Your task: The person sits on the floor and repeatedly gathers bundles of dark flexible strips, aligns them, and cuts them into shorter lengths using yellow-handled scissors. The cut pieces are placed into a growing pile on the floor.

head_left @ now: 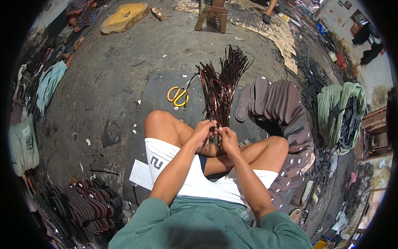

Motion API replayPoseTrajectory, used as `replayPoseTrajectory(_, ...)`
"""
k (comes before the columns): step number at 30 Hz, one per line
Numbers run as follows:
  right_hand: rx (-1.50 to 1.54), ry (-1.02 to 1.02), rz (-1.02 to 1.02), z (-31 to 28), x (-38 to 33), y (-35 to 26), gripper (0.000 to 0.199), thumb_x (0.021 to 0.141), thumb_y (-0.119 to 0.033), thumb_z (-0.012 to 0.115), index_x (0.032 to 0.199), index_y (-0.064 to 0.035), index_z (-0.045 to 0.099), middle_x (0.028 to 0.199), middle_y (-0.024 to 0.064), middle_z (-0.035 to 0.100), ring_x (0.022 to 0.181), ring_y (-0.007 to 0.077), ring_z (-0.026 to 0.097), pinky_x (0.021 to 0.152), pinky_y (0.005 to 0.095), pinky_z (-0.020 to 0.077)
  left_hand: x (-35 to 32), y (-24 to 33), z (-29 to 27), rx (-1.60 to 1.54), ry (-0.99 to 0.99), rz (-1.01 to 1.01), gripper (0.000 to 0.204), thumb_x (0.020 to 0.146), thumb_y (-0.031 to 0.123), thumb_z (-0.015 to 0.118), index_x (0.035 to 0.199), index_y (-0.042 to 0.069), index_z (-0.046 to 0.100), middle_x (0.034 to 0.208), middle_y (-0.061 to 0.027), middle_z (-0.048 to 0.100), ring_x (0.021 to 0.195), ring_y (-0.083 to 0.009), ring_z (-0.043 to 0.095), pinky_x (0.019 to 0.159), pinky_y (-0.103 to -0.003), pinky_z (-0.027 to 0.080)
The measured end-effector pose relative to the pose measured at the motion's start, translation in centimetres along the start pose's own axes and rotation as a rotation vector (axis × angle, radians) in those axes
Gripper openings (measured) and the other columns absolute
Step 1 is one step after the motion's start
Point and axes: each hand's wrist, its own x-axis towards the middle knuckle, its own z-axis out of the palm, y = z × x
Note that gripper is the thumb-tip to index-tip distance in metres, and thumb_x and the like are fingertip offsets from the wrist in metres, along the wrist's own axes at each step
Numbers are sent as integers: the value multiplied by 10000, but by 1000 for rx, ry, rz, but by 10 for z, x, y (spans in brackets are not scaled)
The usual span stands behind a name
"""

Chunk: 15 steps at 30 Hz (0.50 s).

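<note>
I sit cross-legged with both hands close together just above my shins. My left hand (203, 132) is closed in a pinch, and what its fingers hold is too small to make out. Beside it my right hand (228, 139) is closed too, thumb pressed to the fingers, its content likewise unclear. Directly beyond the hands lies a bundle of glossy dark brown strips (223, 85), its near ends reaching to my fingers and its far ends fanned out. Left of the bundle is a pair of scissors with yellow handles (178, 96) on a dark mat (157, 89).
Rows of brown shoe soles (273, 97) curve around my right knee. More dark soles (83, 203) are stacked at the lower left. A white sheet (141, 175) lies by my left thigh. Ahead are a yellow slab (125, 18) and a wooden stand (212, 17); a green sack (338, 110) stands right.
</note>
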Motion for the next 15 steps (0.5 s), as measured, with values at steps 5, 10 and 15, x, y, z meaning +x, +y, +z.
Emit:
replayPoseTrajectory(5, 564, 450, -156, -78, 45, -34, 226, 940, -282, 536, 943, -58, 563, 664, 6, 468, 543, 109, 451, 489, 299, 438, -2, 10, -30, -239, 155, 47, 176, 965, 244, 546, 960, 81, 610, 748, 45, 533, 609, -51, 513, 497, -174, 432)
replayPoseTrajectory(10, 716, 465, -369, -158, 46, -134, 222, 958, -260, 519, 1006, -47, 563, 655, -20, 438, 572, 93, 433, 537, 275, 424, 4, 13, -21, -441, 188, 83, 181, 963, 248, 556, 1025, 84, 603, 757, 35, 534, 578, -50, 499, 466, -174, 436)
replayPoseTrajectory(15, 701, 462, -603, -182, 37, -209, 244, 963, -283, 542, 1072, -66, 561, 686, -26, 470, 568, 104, 451, 559, 274, 441, -2, 27, -22, -498, 201, 165, 157, 963, 241, 554, 1020, 109, 617, 769, 51, 561, 625, -44, 531, 512, -165, 464)
